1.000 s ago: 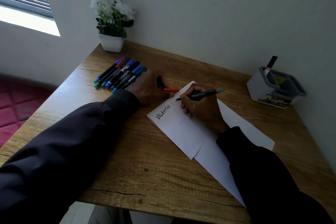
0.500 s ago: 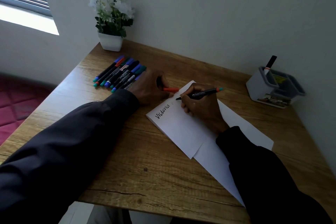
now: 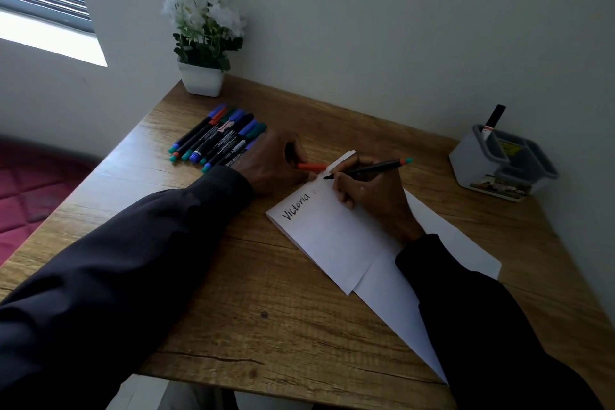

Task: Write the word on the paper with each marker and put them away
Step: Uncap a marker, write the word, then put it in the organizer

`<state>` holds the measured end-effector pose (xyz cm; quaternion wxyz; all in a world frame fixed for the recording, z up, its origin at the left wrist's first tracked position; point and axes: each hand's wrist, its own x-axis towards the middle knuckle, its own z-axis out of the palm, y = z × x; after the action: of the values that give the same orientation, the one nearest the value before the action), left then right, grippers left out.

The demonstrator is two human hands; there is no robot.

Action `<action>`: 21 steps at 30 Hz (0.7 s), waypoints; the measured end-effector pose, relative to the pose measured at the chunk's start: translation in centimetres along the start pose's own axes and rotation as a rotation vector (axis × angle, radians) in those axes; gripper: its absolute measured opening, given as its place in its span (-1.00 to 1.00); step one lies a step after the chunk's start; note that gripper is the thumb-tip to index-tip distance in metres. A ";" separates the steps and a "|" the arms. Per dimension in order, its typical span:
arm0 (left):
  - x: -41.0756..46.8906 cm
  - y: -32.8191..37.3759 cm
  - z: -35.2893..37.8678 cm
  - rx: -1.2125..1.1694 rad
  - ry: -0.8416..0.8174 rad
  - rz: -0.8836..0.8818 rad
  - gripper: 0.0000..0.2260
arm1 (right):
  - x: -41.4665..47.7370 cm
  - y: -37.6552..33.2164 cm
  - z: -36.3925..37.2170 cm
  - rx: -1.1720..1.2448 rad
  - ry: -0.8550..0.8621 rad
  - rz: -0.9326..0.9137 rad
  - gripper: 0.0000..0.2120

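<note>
A wooden desk (image 3: 266,309) fills the view. White paper (image 3: 336,243) lies on it, right of centre, skewed, one folded sheet over another. "Victoria" (image 3: 296,206) is written in black at its left edge, with faint marks just past it. A plant (image 3: 203,40) stands at the far left corner and a grey holder (image 3: 499,163) at far right, one pen (image 3: 494,118) upright in it. The right hand (image 3: 372,196) rests on the paper and grips a marker (image 3: 369,169), tip at the sheet's far edge. The left hand (image 3: 269,163) lies on the desk beside the paper, fingers curled round an orange cap (image 3: 311,166). Capped markers (image 3: 219,140) lie in a row just left of it.
</note>
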<state>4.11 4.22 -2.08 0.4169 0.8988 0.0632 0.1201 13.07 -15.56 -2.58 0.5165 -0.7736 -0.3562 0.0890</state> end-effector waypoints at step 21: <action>0.0 0.6 0.2 0.032 0.020 -0.037 -0.82 | -0.3 -0.8 0.5 -0.018 0.016 -0.029 -0.95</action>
<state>4.20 3.70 -1.78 0.4038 0.9028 0.0857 0.1203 12.21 -15.25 -2.22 0.5136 -0.7736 -0.3641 0.0723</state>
